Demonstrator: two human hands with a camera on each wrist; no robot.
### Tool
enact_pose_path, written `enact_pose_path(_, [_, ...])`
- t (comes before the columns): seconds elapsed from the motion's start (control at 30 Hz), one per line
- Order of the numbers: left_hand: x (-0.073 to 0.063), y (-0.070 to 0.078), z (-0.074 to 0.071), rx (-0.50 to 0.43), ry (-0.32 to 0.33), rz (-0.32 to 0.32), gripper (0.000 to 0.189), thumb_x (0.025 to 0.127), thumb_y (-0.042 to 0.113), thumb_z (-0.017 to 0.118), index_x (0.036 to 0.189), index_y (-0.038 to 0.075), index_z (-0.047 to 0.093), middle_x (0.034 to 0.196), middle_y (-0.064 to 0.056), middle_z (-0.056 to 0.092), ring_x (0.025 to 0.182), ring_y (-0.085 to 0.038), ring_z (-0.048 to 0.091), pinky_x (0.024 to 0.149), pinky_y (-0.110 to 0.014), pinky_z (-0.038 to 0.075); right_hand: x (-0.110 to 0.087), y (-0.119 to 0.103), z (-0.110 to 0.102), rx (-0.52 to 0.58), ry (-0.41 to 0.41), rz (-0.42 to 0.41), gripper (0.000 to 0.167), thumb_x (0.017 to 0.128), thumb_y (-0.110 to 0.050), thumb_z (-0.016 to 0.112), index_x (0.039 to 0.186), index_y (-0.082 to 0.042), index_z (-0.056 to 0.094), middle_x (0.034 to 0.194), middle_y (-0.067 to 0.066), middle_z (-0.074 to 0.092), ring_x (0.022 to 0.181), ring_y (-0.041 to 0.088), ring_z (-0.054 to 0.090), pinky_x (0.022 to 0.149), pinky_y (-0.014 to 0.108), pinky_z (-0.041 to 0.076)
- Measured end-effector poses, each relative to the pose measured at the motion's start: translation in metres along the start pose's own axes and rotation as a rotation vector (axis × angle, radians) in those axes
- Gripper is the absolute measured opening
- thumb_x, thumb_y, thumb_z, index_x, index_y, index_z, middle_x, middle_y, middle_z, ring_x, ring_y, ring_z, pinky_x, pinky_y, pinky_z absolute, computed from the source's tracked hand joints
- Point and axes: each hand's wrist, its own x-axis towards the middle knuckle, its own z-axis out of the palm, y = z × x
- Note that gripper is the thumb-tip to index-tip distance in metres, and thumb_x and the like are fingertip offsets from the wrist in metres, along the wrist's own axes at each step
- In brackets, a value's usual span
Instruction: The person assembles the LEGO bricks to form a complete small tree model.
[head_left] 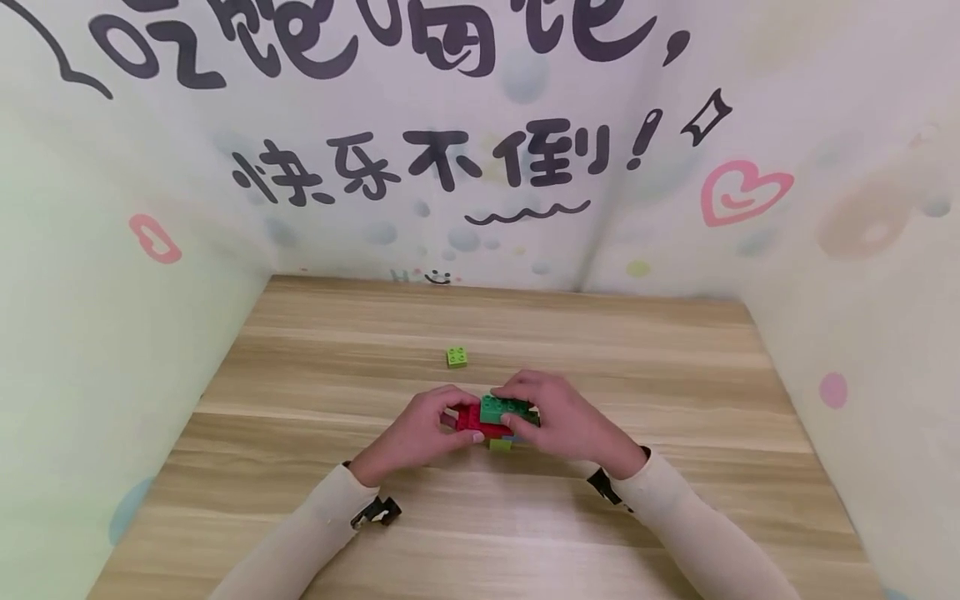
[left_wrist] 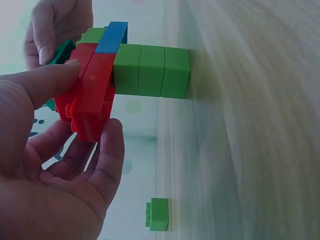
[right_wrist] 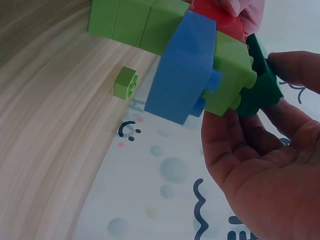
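My left hand grips the red bricks of a toy-brick build, thumb on one side and fingers on the other. A dark green brick is at the top of the build, and my right hand pinches it between thumb and fingers. Whether it is fully seated on the bricks below cannot be told. Below the red layer, a column of green bricks reaches down to the tabletop. A blue brick and a lime brick stick out on the right-hand side.
One loose lime brick sits on the wooden table, studs up, beyond my hands. White walls with printed lettering and shapes enclose the table at the back and both sides.
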Motion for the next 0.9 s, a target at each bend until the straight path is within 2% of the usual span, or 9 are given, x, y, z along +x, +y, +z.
enact_pose_path(0.23, [0.0,0.002,0.0,-0.004,-0.002,-0.009,0.042,0.093,0.028,0.084,0.128,0.01,0.07,0.122,-0.004,0.071,0.104,-0.018,0.07,0.091,-0.033,0.062,-0.004,-0.001,0.004,-0.002,0.02,0.015,0.033,0.097,-0.021,0.076,0.129,-0.012,0.074,0.121,0.0,0.075,0.108,0.015,0.068,0.09,0.036,0.06])
enact_pose_path(0.47, [0.002,-0.001,0.002,0.008,-0.006,-0.004,0.039,0.093,0.028,0.084,0.126,0.012,0.071,0.118,0.0,0.071,0.105,-0.015,0.068,0.09,-0.03,0.062,-0.009,0.001,0.01,0.017,0.054,0.037,0.035,0.096,-0.023,0.08,0.13,-0.016,0.075,0.117,-0.003,0.075,0.103,0.012,0.065,0.083,0.03,0.057])
enact_pose_path(0.63, [0.003,-0.002,0.003,0.019,-0.002,0.001,0.039,0.093,0.029,0.084,0.125,0.013,0.071,0.117,0.003,0.071,0.104,-0.014,0.067,0.089,-0.031,0.062,-0.011,-0.001,0.012,0.029,0.067,0.05,0.035,0.096,-0.023,0.08,0.13,-0.016,0.075,0.117,-0.003,0.075,0.104,0.011,0.064,0.084,0.03,0.057])
enact_pose_path(0.77, [0.003,-0.002,0.004,-0.021,-0.002,0.004,0.038,0.097,0.033,0.08,0.129,0.016,0.069,0.116,0.004,0.07,0.103,-0.014,0.066,0.086,-0.032,0.063,-0.011,0.0,0.013,0.011,0.061,0.035,0.036,0.095,-0.023,0.081,0.129,-0.016,0.075,0.118,-0.005,0.075,0.105,0.01,0.064,0.086,0.029,0.057])
enact_pose_path(0.9, [0.006,0.001,0.006,-0.072,0.0,0.013,0.03,0.102,0.037,0.073,0.127,0.021,0.07,0.111,0.002,0.069,0.098,-0.016,0.064,0.077,-0.03,0.063,-0.011,0.001,0.013,0.004,0.06,0.022,0.036,0.094,-0.023,0.083,0.129,-0.016,0.074,0.117,-0.007,0.074,0.105,0.009,0.064,0.086,0.028,0.057])
